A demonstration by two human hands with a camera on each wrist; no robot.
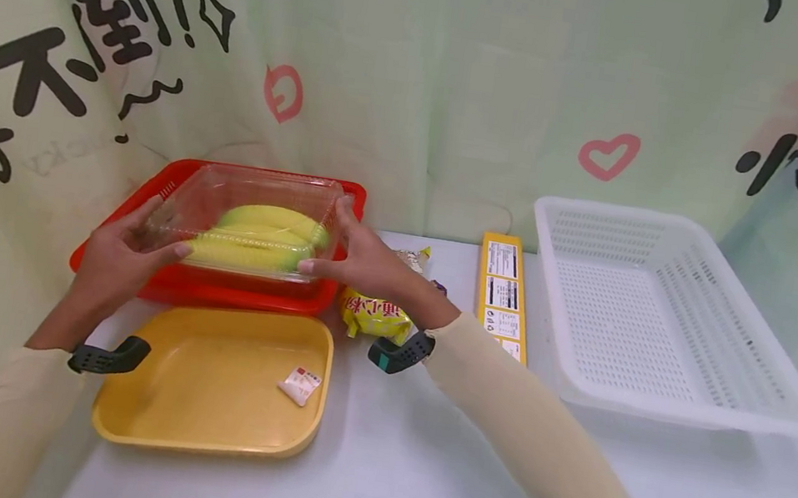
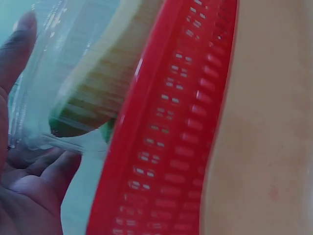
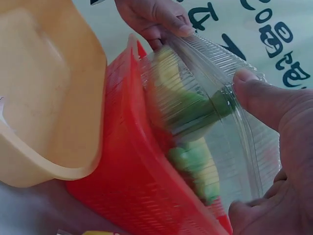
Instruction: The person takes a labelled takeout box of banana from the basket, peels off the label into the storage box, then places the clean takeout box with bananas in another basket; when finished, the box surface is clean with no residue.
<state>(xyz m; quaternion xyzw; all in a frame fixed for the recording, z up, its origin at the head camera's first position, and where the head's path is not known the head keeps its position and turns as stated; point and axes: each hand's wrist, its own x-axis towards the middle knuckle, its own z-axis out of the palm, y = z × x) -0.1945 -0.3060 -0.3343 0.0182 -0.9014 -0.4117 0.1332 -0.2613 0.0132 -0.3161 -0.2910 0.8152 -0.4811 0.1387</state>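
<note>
A clear plastic box [image 1: 169,210] is held up over the red basket [image 1: 242,291] by both hands. Through its walls show yellow-green bananas [image 1: 269,223], their green ends visible in the wrist views. My left hand [image 1: 115,249] grips the box's left end, thumb on the near edge. At the opposite end my right hand [image 1: 374,263] holds it the same way, with the thumb near the front corner. In the right wrist view the box is tilted, and green and yellow pieces [image 3: 190,161] show low by the basket's rim.
A yellow tray [image 1: 206,392] with a small white-and-red packet [image 1: 300,386] sits in front of the basket. Right of it lie a yellow snack bag [image 1: 375,317], partly under the right arm, and a long yellow box [image 1: 503,288]. A white basket [image 1: 630,330] stands farther right, before the curtain.
</note>
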